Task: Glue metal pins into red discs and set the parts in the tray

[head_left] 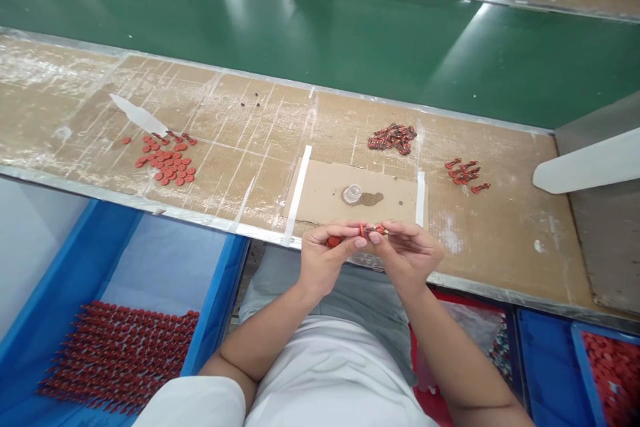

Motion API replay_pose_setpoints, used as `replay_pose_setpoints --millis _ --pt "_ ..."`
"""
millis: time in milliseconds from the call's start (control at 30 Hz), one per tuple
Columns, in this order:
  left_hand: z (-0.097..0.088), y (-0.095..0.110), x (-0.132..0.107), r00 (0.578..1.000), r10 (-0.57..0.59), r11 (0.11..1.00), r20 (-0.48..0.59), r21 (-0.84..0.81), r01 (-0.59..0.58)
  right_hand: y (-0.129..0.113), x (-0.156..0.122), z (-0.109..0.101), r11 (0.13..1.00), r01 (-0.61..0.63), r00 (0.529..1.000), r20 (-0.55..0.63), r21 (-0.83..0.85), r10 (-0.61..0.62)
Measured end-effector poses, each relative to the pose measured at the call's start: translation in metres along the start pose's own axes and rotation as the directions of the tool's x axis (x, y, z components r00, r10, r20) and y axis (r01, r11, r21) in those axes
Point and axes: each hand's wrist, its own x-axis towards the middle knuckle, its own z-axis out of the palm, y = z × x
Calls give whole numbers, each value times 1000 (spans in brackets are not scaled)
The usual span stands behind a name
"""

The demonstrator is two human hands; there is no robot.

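Note:
My left hand [323, 257] pinches a red disc [363, 231] between thumb and fingertips, and another red disc [333, 241] is tucked behind its fingers. In my right hand [413, 255] is a small red part with metal ends [381, 229], pinched against the disc's side. Both hands meet at the front edge of the bench. Just beyond them, a small clear round container [353, 194] stands on a taped cardboard sheet [320, 190] beside a dark stain [371, 199]. Exactly how disc and part join is too small to tell.
Loose red discs [173, 167] lie left on the bench. A pile of red-and-dark parts [393, 139] and a smaller group [463, 172] lie right. A blue bin [205, 320] at lower left holds rows of assembled pieces [125, 353]. A white panel [590, 163] juts in from the right.

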Motion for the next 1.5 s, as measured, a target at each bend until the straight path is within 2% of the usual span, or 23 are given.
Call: replay_pose_setpoints --millis 233,400,567,900,1033,1233,1500 --pt "-1 -1 -1 1000 3 1000 6 0 -3 0 -2 0 997 -72 997 -25 18 72" --pt "-1 0 -2 999 -39 999 22 -16 39 4 -3 -1 993 -112 992 -47 47 115" --pt "0 2 -2 996 -72 996 43 -43 73 1 -1 -3 985 -147 989 15 90 146" --pt "-5 0 -1 994 34 999 108 -2 -34 -9 10 -9 984 -131 977 184 119 108" --pt "-7 -1 0 993 22 999 117 25 -25 -9 12 -13 985 -119 966 244 121 87" --pt "-8 -2 -1 990 36 999 137 34 -41 -9 11 -13 984 -126 965 247 125 92" --pt "-9 -3 0 985 52 997 162 41 -60 -8 12 -15 965 -195 949 281 177 141"
